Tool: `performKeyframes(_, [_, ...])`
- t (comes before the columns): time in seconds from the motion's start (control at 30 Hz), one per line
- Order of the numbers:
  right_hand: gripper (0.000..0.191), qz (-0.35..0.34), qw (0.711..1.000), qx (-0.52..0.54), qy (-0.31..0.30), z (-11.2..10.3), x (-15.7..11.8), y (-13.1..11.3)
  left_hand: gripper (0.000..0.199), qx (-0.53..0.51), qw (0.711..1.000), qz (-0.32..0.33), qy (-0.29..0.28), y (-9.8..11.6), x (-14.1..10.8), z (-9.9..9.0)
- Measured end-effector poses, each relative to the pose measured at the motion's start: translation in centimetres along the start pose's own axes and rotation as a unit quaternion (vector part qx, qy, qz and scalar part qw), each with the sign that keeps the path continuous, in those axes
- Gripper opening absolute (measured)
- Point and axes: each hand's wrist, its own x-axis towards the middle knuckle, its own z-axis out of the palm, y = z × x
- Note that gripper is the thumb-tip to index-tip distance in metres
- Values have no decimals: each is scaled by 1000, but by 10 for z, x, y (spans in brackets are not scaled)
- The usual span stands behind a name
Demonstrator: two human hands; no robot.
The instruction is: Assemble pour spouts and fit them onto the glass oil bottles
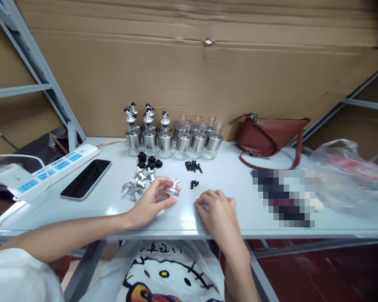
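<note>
1. lettering (153, 248), black, unreadable, on the white cat-print shirt (170, 264) below both hands.
2. left hand (154, 199), palm turned inward, fingertips gripping a silver-grey plastic spout (172, 190).
3. right hand (219, 209), knuckles up, fingers curled; whether it pinches anything, cannot tell.

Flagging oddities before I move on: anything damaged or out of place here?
The brown cardboard sheet looks damaged: a small ragged hole, upper middle, shows white. A pixelated patch at right hides what lies there.

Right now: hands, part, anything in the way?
Left hand holding spout. Right hand pinched, contents unclear. Nearest clutter: loose spouts beside left hand, black beads just beyond the hands' gap.
</note>
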Motion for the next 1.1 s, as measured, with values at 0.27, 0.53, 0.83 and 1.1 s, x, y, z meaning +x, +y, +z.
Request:
performKeyframes(0.27, [23,-2,998,-42,43,8,6,3,33,4,1000,2,6,0,0,0])
performKeyframes(0.53, [13,-118,992,-25,-46,-3,-16,-38,33,-1,1000,-4,16,1,0,2])
performKeyframes(0.83, [27,-77,991,-104,-18,-1,-9,-23,34,-4,1000,-1,12,-2,0,0])
performKeyframes(1.1, [9,-41,983,178,12,21,2,-24,35,4,1000,-7,7,0,0,1])
